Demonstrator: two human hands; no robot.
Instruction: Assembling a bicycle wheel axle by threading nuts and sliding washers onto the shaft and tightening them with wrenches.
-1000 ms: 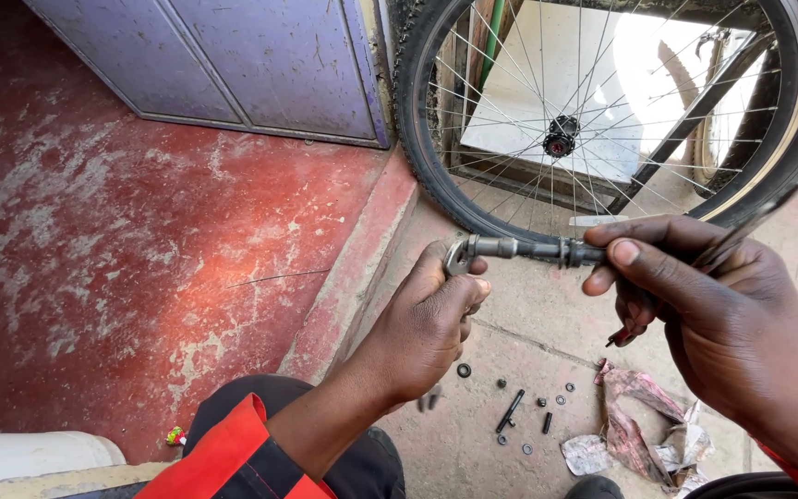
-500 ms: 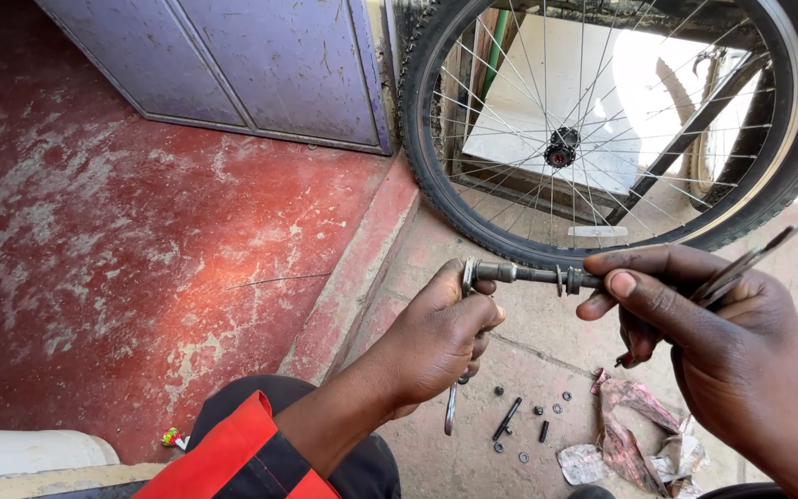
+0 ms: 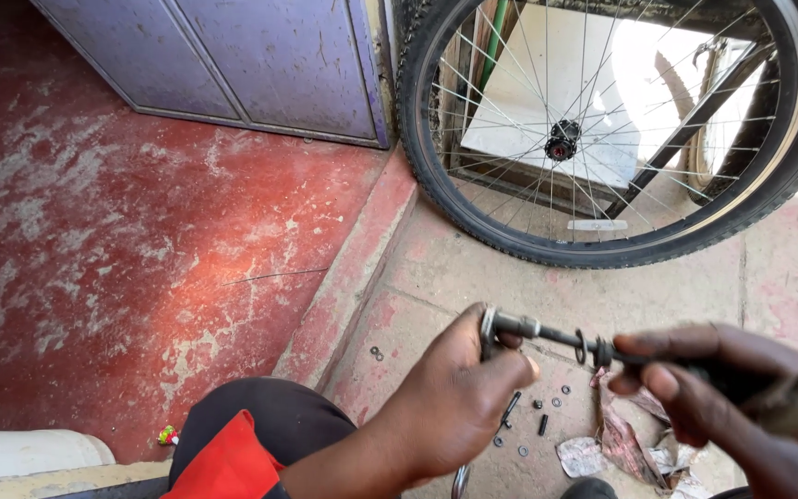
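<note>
Low over the concrete floor (image 3: pixel 473 268), I see my left hand (image 3: pixel 454 397) and right hand (image 3: pixel 731 397) sharing a thin metal axle rod (image 3: pixel 556 337), which lies nearly level between them, tilted slightly down toward the right. My left fingers (image 3: pixel 510 365) are curled shut around the rod's left end, with the end cap poking out just above the thumb. My right fingers (image 3: pixel 667 381) are pinched closed on the rod's right end, close to a small nut or ring (image 3: pixel 582 347) threaded on the shaft; the far tip of the rod is hidden under that hand, which is blurred. Beneath the hands, small washers and nuts (image 3: pixel 538 420) lie scattered on the floor, with a stray pair of washers (image 3: pixel 376 353) further left near the step. A crumpled rag (image 3: pixel 625 439) lies just right of the loose parts, under the right hand. Beyond, a spoked bicycle wheel (image 3: pixel 602 245) with a black tyre stands upright, leaning against a doorway, its hub (image 3: pixel 562 140) well apart from the hands. Left of it is a purple metal door (image 3: pixel 260 65) above a worn red floor (image 3: pixel 122 240). My dark trouser knee (image 3: pixel 260 425) and a red sleeve (image 3: pixel 228 467) fill the bottom edge.
</note>
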